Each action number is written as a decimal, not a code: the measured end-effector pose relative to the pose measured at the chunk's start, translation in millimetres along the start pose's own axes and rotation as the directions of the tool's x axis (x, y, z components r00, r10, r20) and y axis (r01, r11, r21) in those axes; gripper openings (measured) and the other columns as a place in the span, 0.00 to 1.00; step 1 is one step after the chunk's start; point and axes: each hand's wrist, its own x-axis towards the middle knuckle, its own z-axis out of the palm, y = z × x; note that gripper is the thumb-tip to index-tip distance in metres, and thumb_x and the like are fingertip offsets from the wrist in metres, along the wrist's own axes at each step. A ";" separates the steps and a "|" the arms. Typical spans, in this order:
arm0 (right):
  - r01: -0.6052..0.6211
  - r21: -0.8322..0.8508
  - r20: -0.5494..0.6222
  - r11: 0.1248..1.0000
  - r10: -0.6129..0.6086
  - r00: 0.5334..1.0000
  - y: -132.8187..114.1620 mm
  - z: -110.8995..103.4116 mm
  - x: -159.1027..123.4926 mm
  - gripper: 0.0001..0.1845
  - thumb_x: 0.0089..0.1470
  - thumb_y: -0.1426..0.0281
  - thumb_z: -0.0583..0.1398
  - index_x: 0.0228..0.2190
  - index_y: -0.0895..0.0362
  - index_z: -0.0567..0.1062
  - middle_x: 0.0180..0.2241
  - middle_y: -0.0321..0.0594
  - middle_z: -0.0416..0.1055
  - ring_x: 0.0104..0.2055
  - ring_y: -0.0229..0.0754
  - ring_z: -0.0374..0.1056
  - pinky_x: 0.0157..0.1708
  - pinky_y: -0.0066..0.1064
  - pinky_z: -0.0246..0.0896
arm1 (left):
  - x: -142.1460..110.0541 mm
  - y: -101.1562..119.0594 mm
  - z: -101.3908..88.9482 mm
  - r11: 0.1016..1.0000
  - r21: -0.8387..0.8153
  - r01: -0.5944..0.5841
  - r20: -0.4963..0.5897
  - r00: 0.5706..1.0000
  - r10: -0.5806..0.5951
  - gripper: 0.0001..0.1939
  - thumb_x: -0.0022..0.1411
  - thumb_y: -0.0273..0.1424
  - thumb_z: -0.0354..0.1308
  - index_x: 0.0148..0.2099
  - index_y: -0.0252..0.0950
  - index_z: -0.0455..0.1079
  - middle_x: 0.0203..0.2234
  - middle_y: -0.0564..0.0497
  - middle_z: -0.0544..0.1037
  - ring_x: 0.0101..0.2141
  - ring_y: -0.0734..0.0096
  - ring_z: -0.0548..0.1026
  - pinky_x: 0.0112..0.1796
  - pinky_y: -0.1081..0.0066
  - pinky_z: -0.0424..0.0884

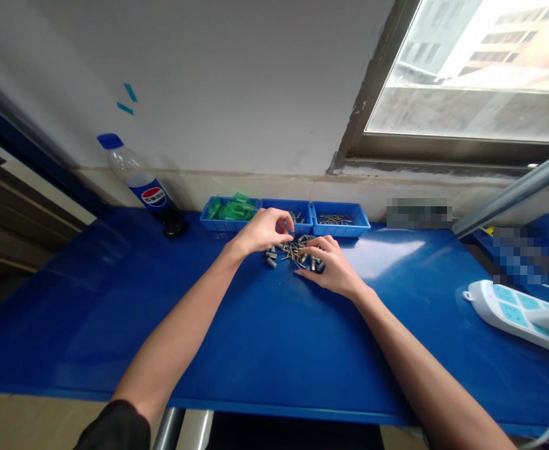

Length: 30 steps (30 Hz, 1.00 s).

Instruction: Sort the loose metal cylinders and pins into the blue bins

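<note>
Reaching across the blue counter (237, 337) in the head view, the left hand (266, 230) curls narrow beside a loose pile of small metal parts (292, 251); whether it pinches one, I can't tell. Opposite, the right hand (328, 265) arches wide at the pile, which lies just before three blue bins (341, 232).

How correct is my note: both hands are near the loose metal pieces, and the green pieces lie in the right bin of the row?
The bin is wrong: the green pieces lie in the left bin, as the head view shows. The left hand and right hand are near the loose metal pieces.
</note>
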 end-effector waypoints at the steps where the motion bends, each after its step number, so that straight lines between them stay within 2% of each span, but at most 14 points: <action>1: -0.016 -0.037 -0.031 0.999 0.015 0.999 0.3 3.2 0.5 0.17 0.58 0.59 0.70 0.47 0.51 0.79 0.46 0.46 0.74 0.48 0.54 0.66 0.51 0.49 0.65 | 0.3 -0.1 1.2 1.000 -0.021 0.000 0.001 1.000 0.000 0.08 0.52 0.28 0.70 0.36 0.33 0.80 0.27 0.49 0.83 0.29 0.68 0.81 0.29 0.76 0.71; 4: -0.053 -0.128 -0.101 0.990 0.040 0.994 -2.4 11.3 3.0 0.10 0.61 0.61 0.68 0.42 0.52 0.79 0.42 0.46 0.75 0.46 0.54 0.66 0.47 0.48 0.65 | 1.3 -1.6 4.8 0.994 -0.110 0.004 0.001 1.000 -0.004 0.10 0.51 0.30 0.72 0.36 0.32 0.79 0.26 0.48 0.83 0.30 0.66 0.82 0.29 0.76 0.73; 6: -0.070 -0.119 -0.125 0.990 0.055 0.991 -6.1 13.5 4.9 0.09 0.61 0.61 0.68 0.38 0.52 0.78 0.40 0.45 0.75 0.44 0.54 0.67 0.46 0.47 0.65 | 1.7 -3.1 6.2 0.981 -0.193 0.021 0.016 1.000 -0.018 0.11 0.51 0.31 0.73 0.36 0.32 0.79 0.27 0.47 0.84 0.30 0.65 0.83 0.30 0.75 0.75; 9: -0.122 0.047 -0.200 0.991 0.129 0.971 -11.0 13.1 6.9 0.13 0.58 0.59 0.69 0.38 0.52 0.77 0.36 0.43 0.76 0.42 0.52 0.68 0.45 0.45 0.66 | 1.4 -4.5 5.8 0.936 -0.348 0.053 0.067 0.997 -0.031 0.13 0.52 0.32 0.73 0.38 0.31 0.78 0.28 0.46 0.85 0.32 0.63 0.84 0.34 0.72 0.78; 11: -0.182 0.259 -0.234 0.948 0.245 0.941 -13.7 11.9 7.9 0.15 0.57 0.57 0.70 0.39 0.52 0.76 0.35 0.41 0.77 0.39 0.49 0.71 0.43 0.43 0.67 | 0.8 -4.2 4.7 0.903 -0.424 0.061 0.092 0.995 -0.024 0.14 0.53 0.33 0.73 0.40 0.31 0.78 0.30 0.45 0.85 0.34 0.63 0.85 0.36 0.71 0.80; 13: -0.234 0.519 -0.194 0.822 0.380 0.904 -15.9 10.7 8.9 0.15 0.57 0.56 0.69 0.39 0.52 0.76 0.35 0.39 0.78 0.36 0.46 0.73 0.39 0.40 0.69 | 0.4 -2.8 4.6 0.889 -0.454 0.059 0.099 0.995 -0.016 0.16 0.53 0.33 0.74 0.41 0.30 0.79 0.32 0.44 0.86 0.35 0.63 0.85 0.37 0.71 0.80; 15: -0.261 0.719 -0.109 0.644 0.476 0.873 -17.5 9.2 10.2 0.16 0.56 0.55 0.70 0.36 0.52 0.77 0.34 0.38 0.79 0.34 0.44 0.75 0.37 0.37 0.70 | 0.5 -1.1 6.4 0.889 -0.454 0.061 0.108 0.994 -0.013 0.16 0.52 0.33 0.74 0.41 0.30 0.79 0.33 0.44 0.86 0.36 0.63 0.85 0.38 0.71 0.80; 16: -0.267 0.776 -0.076 0.571 0.505 0.860 -17.8 8.2 10.8 0.16 0.55 0.54 0.71 0.35 0.52 0.78 0.33 0.38 0.79 0.33 0.44 0.75 0.36 0.37 0.71 | 0.8 -0.5 8.1 0.891 -0.450 0.063 0.114 0.993 -0.012 0.16 0.52 0.33 0.74 0.41 0.30 0.79 0.33 0.44 0.86 0.37 0.62 0.85 0.38 0.71 0.80; 18: -0.284 0.822 -0.039 0.494 0.546 0.837 -17.0 5.8 11.5 0.17 0.51 0.54 0.72 0.34 0.53 0.80 0.30 0.38 0.79 0.32 0.44 0.76 0.36 0.37 0.71 | 1.4 0.1 11.9 0.898 -0.436 0.064 0.126 0.992 -0.009 0.15 0.52 0.32 0.74 0.41 0.30 0.79 0.33 0.43 0.86 0.37 0.62 0.85 0.38 0.70 0.80; 21: -0.332 0.813 -0.018 0.479 0.590 0.807 -12.1 2.3 11.4 0.19 0.49 0.53 0.73 0.34 0.54 0.83 0.28 0.38 0.80 0.29 0.43 0.75 0.35 0.36 0.70 | 1.1 -1.3 15.7 0.952 -0.304 0.037 0.132 0.991 0.004 0.13 0.53 0.31 0.71 0.41 0.32 0.79 0.33 0.45 0.85 0.36 0.63 0.84 0.37 0.71 0.79; 23: -0.349 0.806 -0.038 0.478 0.631 0.775 -6.9 1.5 11.0 0.19 0.50 0.52 0.73 0.33 0.55 0.84 0.27 0.39 0.80 0.28 0.43 0.75 0.34 0.37 0.71 | -0.5 -3.4 16.0 0.995 -0.101 0.010 0.147 0.989 0.005 0.11 0.53 0.30 0.70 0.39 0.33 0.79 0.31 0.47 0.84 0.34 0.64 0.83 0.35 0.72 0.76; 25: -0.319 0.824 -0.104 0.469 0.679 0.727 -1.6 2.1 10.7 0.19 0.50 0.53 0.73 0.35 0.55 0.84 0.29 0.41 0.81 0.31 0.46 0.77 0.36 0.39 0.73 | -2.9 -5.4 15.6 0.993 0.114 -0.024 0.188 0.982 0.002 0.10 0.50 0.27 0.70 0.37 0.34 0.79 0.30 0.49 0.83 0.32 0.66 0.81 0.33 0.73 0.73; 28: -0.219 0.876 -0.182 0.430 0.715 0.675 4.0 3.9 10.8 0.23 0.50 0.56 0.74 0.45 0.53 0.83 0.43 0.45 0.84 0.46 0.52 0.80 0.52 0.45 0.74 | -5.9 -5.8 16.6 0.956 0.280 -0.085 0.274 0.962 0.005 0.10 0.49 0.22 0.68 0.36 0.35 0.78 0.31 0.49 0.82 0.32 0.67 0.79 0.32 0.73 0.69; 30: -0.178 0.899 -0.181 0.399 0.711 0.680 5.0 4.6 10.9 0.31 0.49 0.58 0.75 0.53 0.50 0.80 0.54 0.45 0.80 0.56 0.54 0.77 0.61 0.49 0.68 | -6.8 -3.2 18.9 0.939 0.331 -0.090 0.293 0.956 -0.011 0.10 0.50 0.20 0.65 0.36 0.35 0.78 0.31 0.49 0.82 0.31 0.67 0.78 0.31 0.73 0.67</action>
